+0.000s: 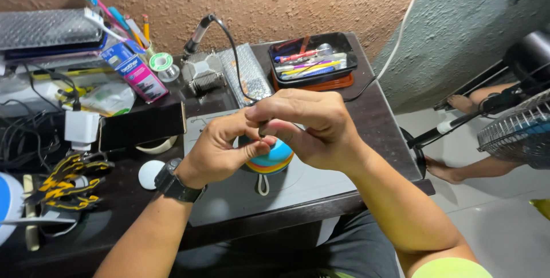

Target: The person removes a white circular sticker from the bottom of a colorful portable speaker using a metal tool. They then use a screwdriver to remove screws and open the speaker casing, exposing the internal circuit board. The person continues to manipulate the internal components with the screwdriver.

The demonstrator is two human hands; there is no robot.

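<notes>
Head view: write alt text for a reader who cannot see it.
A person's left hand and right hand pinch a small dark part together above a round multicoloured object on a grey work mat. Around them the dark desk holds a soldering iron stand and a tray of tools.

Small item pinched between left hand (220, 149) and right hand (309, 126): almost wholly covered by fingers, kind indeterminate. Multicoloured round object (274, 160) beneath: far part hidden by both hands. White-and-blue object (7, 206) cut by left edge. Fan grille (518, 132) cut by right edge. Tray (314, 60) contents too small to identify.
</notes>
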